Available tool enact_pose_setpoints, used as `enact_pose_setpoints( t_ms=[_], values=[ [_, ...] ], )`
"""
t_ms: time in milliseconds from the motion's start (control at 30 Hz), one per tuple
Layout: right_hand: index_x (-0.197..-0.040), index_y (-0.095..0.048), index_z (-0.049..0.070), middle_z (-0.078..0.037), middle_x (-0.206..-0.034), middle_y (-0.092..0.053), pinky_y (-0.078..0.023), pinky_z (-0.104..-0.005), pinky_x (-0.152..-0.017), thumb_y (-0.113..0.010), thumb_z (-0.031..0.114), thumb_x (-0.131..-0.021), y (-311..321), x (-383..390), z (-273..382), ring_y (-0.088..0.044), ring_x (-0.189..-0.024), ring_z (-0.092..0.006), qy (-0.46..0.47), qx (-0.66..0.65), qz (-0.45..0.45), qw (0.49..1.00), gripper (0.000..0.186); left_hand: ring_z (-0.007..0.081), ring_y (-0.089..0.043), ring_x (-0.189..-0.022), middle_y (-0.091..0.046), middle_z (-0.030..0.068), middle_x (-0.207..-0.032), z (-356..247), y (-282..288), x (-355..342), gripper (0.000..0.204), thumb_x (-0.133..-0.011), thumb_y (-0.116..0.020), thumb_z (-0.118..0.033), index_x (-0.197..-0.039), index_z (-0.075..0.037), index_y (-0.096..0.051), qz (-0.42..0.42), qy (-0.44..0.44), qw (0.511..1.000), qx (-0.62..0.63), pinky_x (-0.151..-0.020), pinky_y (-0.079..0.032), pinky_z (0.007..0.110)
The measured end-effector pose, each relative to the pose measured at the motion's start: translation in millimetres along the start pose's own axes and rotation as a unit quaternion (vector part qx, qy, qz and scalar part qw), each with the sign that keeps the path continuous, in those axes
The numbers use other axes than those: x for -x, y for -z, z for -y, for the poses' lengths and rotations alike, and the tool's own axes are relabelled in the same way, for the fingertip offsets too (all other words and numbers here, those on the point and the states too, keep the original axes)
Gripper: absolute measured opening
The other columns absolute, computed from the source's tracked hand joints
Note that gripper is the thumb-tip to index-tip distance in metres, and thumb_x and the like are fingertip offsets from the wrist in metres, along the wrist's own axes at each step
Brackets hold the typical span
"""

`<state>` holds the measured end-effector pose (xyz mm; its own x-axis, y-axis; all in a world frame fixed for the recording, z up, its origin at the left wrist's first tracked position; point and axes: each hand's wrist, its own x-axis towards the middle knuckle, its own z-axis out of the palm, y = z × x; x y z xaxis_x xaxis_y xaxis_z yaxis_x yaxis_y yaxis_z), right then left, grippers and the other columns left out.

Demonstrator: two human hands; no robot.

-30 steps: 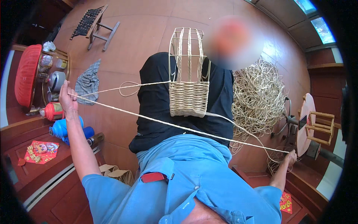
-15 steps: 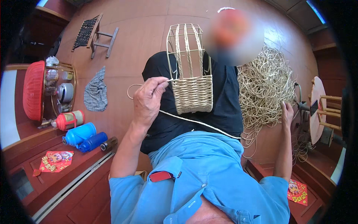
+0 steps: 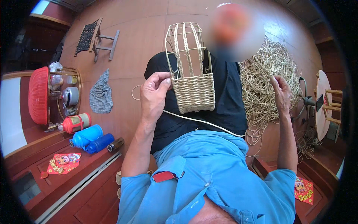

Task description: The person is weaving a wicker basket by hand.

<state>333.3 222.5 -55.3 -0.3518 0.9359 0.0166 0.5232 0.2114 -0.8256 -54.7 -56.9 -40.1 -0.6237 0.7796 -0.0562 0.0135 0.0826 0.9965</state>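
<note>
Head view: a boxy tan cord-woven basket (image 3: 194, 94) on a black-trousered lap (image 3: 232, 114), partly woven

From here its lower walls look done, the upper frame left open between upright cords; the left hand (image 3: 153, 98) pinches at the weave's upper left corner; the right hand (image 3: 282, 98), fingers curled, shows against a tangled tan cord heap (image 3: 257, 84), any grip unclear.

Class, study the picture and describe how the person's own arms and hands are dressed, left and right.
The left hand and right hand are both ungloved. The forearms are uncovered and the wrists bare. The sleeves are short, plain light blue cloth, matching the shirt.
</note>
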Motion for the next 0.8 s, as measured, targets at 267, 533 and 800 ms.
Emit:
enact_pose_setpoints(
  t_ms=[267,533,800],
  values=[
    [-0.111,-0.078,0.003,0.000,-0.095,-0.072,-0.052,-0.0296,-0.084,-0.073,0.023,-0.109,-47.1,19.3,83.9,-0.063,-0.092,-0.0089,0.084,-0.016,0.022,0.996,0.021,0.0197,-0.078,-0.103,-0.080,0.0125,-0.114,2.7,-1.9,-2.3,0.018,-0.108,-0.072,-0.013,-0.121,0.000,-0.073,0.017,0.143,0.953,0.265,-0.100,-0.063,0.039],
    [-0.105,-0.078,0.009,-0.007,-0.095,-0.074,-0.050,-0.0397,-0.087,-0.080,0.014,-0.095,-116.7,39.3,176.0,-0.071,-0.092,-0.0261,0.310,0.028,0.107,0.944,0.011,0.0181,-0.074,-0.112,-0.077,0.0106,-0.121,6.0,-21.0,6.4,0.026,-0.109,-0.070,-0.012,-0.133,-0.005,-0.061,-0.033,0.098,0.947,0.304,-0.101,-0.060,0.036],
    [-0.112,-0.077,0.012,-0.009,-0.095,-0.071,-0.052,-0.0453,-0.087,-0.073,0.018,-0.096,-185.0,30.6,209.2,-0.071,-0.095,-0.0305,0.412,0.087,0.151,0.894,0.017,0.0110,-0.069,-0.106,-0.073,0.0047,-0.114,12.8,-26.0,6.5,0.026,-0.110,-0.068,-0.013,-0.133,-0.008,-0.056,-0.011,0.082,0.913,0.400,-0.097,-0.054,0.028]
  ],
)
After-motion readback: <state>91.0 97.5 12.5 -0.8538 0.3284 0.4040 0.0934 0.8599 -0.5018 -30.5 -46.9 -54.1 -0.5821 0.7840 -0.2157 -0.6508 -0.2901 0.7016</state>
